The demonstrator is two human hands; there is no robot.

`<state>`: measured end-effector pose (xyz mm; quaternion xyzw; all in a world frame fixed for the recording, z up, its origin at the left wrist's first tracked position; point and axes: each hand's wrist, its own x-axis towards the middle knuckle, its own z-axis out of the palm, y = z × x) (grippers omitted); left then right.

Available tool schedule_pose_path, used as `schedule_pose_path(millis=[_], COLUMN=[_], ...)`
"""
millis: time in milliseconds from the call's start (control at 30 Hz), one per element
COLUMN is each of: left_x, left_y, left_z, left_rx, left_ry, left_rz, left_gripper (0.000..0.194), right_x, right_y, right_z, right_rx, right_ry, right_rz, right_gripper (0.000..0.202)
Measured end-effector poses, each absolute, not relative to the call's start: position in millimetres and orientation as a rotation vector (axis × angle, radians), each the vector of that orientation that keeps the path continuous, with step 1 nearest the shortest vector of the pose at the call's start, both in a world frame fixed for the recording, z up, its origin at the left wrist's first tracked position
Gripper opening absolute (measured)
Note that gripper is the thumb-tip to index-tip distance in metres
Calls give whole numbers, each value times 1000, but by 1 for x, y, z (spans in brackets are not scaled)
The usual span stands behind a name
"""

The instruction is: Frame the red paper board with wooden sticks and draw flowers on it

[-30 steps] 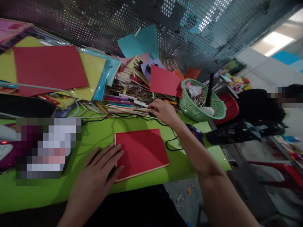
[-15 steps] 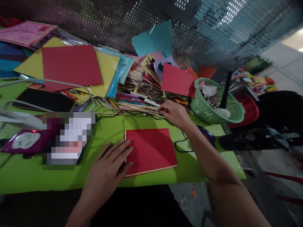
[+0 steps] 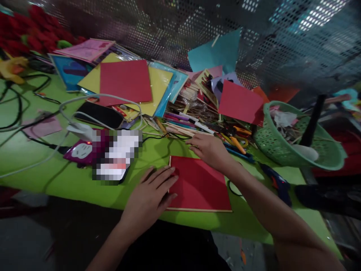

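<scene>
A red card (image 3: 201, 184) lies on the green table (image 3: 141, 218), with thin pale sticks along its left and near edges. My left hand (image 3: 152, 195) rests flat with fingers spread over the card's left edge. Beyond the far edge of the card, my right hand (image 3: 207, 148) has its fingertips pinched beside a bundle of pale sticks (image 3: 183, 129) and a black cord. What those fingertips hold, if anything, is too small to make out.
Left of the card are a phone (image 3: 118, 154), a purple power socket (image 3: 84, 150) and cables. Behind lie coloured cards (image 3: 125, 81), pens and scissors (image 3: 238, 141). A green basket (image 3: 273, 139) and a glue gun (image 3: 278, 182) are on the right.
The view has shifted left, so things appear further right. My right hand has come nearer the card from the stick bundle. My left hand stays on the card's left edge.
</scene>
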<state>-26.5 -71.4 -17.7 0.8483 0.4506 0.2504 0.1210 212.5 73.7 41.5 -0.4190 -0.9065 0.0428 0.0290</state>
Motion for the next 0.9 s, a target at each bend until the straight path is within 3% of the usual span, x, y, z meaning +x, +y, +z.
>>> schedule_pose_path(millis=[433, 900], left_x=[-27, -28], left_y=[-73, -71], left_z=[-18, -17], left_rx=[2413, 2483], left_ry=[1324, 1317], left_rz=[760, 719], left_gripper=[38, 40], right_x=[167, 237], right_y=[80, 46], right_z=[35, 66], right_rx=[-1454, -1685], right_ry=[-2904, -2799], right_rz=[-277, -137], right_gripper=[27, 19])
